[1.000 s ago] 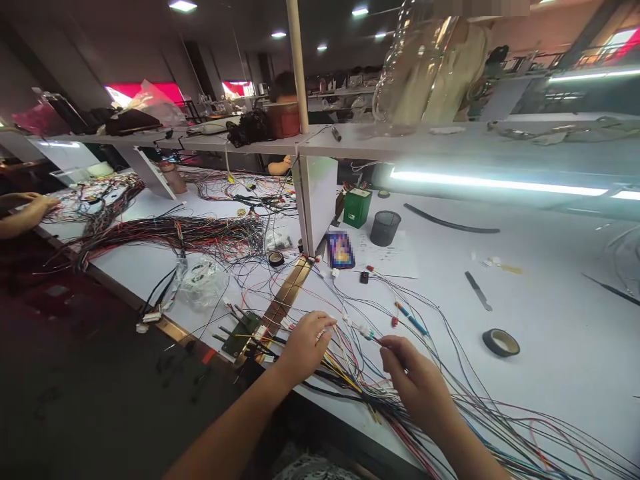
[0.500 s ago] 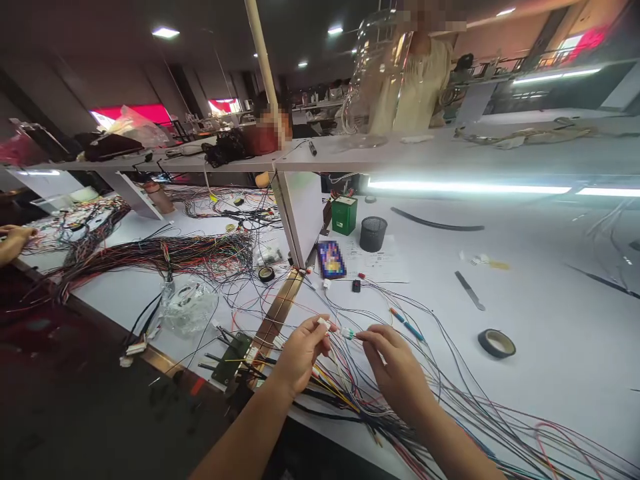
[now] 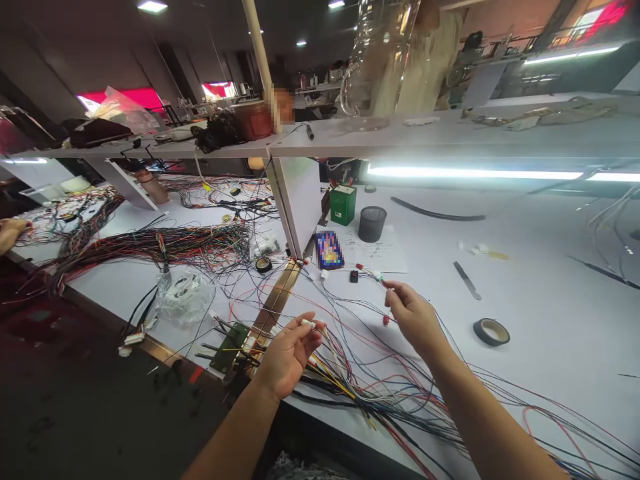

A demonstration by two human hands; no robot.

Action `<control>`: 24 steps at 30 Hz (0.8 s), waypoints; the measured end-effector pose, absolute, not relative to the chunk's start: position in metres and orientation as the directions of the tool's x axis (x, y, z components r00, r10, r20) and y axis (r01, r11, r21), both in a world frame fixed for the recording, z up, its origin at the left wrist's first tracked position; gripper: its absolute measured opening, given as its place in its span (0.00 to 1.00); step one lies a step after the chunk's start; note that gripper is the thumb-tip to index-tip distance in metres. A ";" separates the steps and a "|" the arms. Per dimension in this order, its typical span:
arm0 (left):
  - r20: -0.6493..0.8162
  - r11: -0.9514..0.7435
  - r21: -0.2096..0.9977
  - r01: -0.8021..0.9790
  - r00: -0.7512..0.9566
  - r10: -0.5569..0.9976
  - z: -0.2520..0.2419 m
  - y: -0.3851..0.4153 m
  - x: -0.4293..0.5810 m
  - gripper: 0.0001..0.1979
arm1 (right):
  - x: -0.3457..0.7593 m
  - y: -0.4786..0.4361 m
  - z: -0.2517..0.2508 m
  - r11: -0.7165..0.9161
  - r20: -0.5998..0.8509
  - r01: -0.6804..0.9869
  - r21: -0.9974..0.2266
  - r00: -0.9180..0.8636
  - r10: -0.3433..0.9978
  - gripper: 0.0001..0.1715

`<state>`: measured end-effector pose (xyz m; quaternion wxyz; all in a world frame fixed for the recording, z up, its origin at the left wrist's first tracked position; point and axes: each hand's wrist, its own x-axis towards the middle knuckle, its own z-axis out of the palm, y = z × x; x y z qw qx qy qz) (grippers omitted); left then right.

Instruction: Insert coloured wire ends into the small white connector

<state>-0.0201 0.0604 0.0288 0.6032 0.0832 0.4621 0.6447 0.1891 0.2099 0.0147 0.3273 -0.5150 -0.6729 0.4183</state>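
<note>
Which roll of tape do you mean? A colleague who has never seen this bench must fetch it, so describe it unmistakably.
Start at the white table under the long strip light. Right of the person's right hand, past the flat metal blade, lies a roll of tape alone on bare surface. It is the larger dark roll with a pale core, unlike the smaller roll among the wires on the left.

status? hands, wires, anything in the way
Left hand pinching a white connector. Right hand pinching a wire, stretched out. Loose wires tangled beneath; tape roll off right.

left hand (image 3: pixel 287 350) pinches a white connector (image 3: pixel 307 323); right hand (image 3: pixel 413 313) grips a wire (image 3: pixel 373 272)
</note>
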 end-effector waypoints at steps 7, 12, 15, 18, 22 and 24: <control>-0.248 0.105 0.940 -0.323 -0.441 0.862 0.031 0.067 -0.004 0.29 | 0.168 0.158 0.022 0.121 -0.027 0.305 -0.945 -0.440 0.898 0.21; -0.181 0.121 0.974 -0.192 -0.342 0.922 0.030 0.071 -0.001 0.25 | 0.158 0.143 0.021 0.111 -0.054 0.293 -0.950 -0.502 0.863 0.20; -0.179 0.113 0.962 -0.248 -0.264 0.948 0.030 0.072 0.003 0.20 | 0.157 0.137 0.022 0.178 -0.023 0.312 -0.933 -0.547 0.837 0.18; -0.284 0.170 0.895 -0.413 -0.232 0.930 0.028 0.072 0.007 0.16 | 0.160 0.129 0.024 0.241 -0.015 0.336 -0.910 -0.609 0.793 0.16; -0.433 0.264 0.745 -0.613 -0.142 0.890 0.022 0.068 0.005 0.17 | 0.174 0.118 0.019 0.347 0.003 0.413 -0.842 -0.639 0.769 0.17; -0.417 0.284 0.811 -0.511 -0.165 0.894 0.018 0.065 -0.001 0.20 | 0.184 0.117 0.014 0.374 0.004 0.448 -0.812 -0.637 0.771 0.17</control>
